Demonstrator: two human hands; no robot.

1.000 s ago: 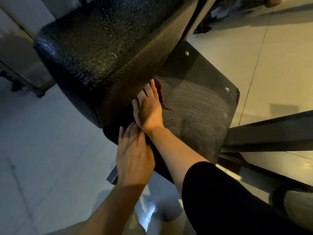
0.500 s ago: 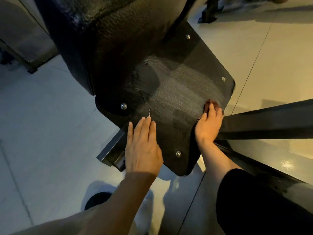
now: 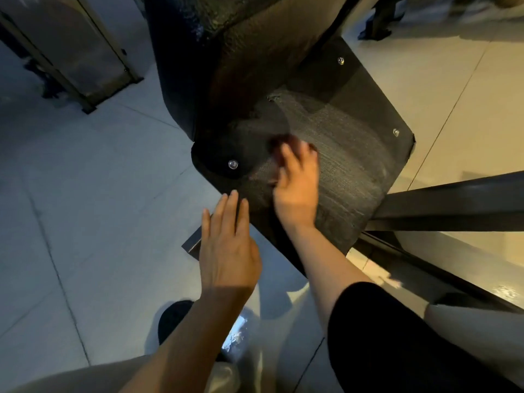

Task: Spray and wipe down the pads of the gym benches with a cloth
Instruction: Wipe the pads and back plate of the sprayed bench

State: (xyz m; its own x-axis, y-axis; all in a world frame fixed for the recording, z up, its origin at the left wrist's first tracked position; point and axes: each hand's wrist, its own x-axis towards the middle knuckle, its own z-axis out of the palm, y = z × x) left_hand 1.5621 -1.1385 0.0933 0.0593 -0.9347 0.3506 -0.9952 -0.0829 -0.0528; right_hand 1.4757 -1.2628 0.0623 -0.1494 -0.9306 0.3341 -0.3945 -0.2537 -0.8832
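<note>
A thick black textured bench pad point(image 3: 226, 52) rises at the top centre. Below it lies a flat black plate point(image 3: 357, 143) with shiny screws at its corners, streaked from wiping. My right hand point(image 3: 297, 185) presses a dark reddish cloth point(image 3: 279, 143) flat on the plate's middle; the hand is blurred and the cloth shows only past the fingertips. My left hand point(image 3: 226, 251) lies flat with straight fingers at the plate's near-left edge, holding nothing. No spray bottle is in view.
A dark metal frame beam point(image 3: 453, 199) runs right from under the plate, and a short bar end point(image 3: 191, 245) sticks out below my left hand. Another machine's frame point(image 3: 85, 52) stands at the top left. My shoe point(image 3: 173, 319) is on the tiled floor.
My right hand has swept the cloth from the plate's right edge to its middle. Before that it moved from beside the pad to that right edge. My left hand stays at the near-left edge.
</note>
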